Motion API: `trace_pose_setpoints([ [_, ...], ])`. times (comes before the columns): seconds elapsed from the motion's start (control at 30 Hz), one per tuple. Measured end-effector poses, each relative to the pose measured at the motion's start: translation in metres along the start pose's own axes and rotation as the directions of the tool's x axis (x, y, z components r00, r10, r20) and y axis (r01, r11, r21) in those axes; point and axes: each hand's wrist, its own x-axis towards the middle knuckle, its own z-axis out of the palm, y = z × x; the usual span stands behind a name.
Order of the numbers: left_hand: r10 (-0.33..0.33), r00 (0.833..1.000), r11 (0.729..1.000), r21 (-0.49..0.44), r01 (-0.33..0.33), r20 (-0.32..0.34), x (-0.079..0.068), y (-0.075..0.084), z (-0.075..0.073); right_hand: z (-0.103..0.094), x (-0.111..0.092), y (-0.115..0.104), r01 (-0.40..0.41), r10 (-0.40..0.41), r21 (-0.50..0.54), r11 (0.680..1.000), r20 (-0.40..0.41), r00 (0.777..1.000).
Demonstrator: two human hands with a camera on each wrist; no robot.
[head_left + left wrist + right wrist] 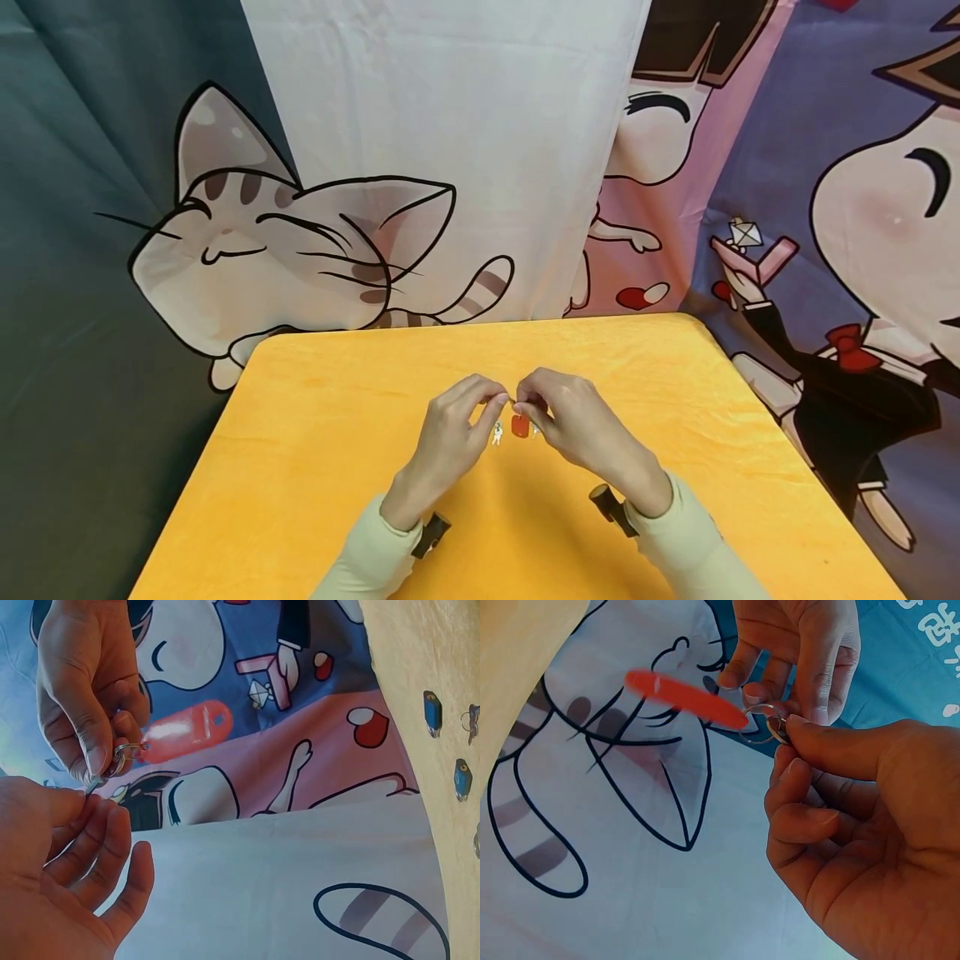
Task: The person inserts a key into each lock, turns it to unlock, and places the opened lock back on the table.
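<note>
Both hands meet above the middle of the table. My right hand (581,421) pinches a metal key ring (757,724) between thumb and fingers, and a red plastic key tag (187,733) hangs from it. With thumb and fingertips, my left hand (457,425) pinches a thin metal key (91,785) that reaches toward the right thumb. Fingertips hide most of this key, and whether it sits on the ring cannot be told. In the head view, small silver keys (497,433) show below the hands, beside the red tag.
A yellow cloth covers the table (315,467). In the left wrist view, two small blue objects (433,714) and some metal keys (473,724) lie on it. Behind the table hangs a curtain (450,100) printed with cartoon figures.
</note>
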Motion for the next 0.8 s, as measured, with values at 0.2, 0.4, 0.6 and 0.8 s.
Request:
trace_pose_setpoints([
  [0.2, 0.025, 0.999, 1.000, 0.007, -0.025, -0.019, 0.001, 0.001, -0.001, 0.000, -0.002, 0.000, -0.023, 0.023, 0.004, 1.000, 0.017, 1.000],
  [0.4, 0.030, 0.998, 1.000, 0.008, -0.030, -0.050, 0.001, 0.002, -0.002, 0.000, -0.006, -0.001, -0.055, 0.055, -0.023, 0.998, 0.020, 0.998],
  [0.6, 0.076, 0.990, 0.997, -0.011, -0.078, -0.121, 0.001, 0.002, -0.001, 0.007, -0.006, -0.002, -0.066, 0.066, -0.021, 0.998, -0.002, 0.998],
  [0.8, 0.080, 0.984, 0.995, -0.052, -0.089, -0.157, 0.001, 0.001, 0.001, 0.015, -0.007, -0.004, -0.082, 0.082, 0.009, 0.997, -0.035, 0.996],
])
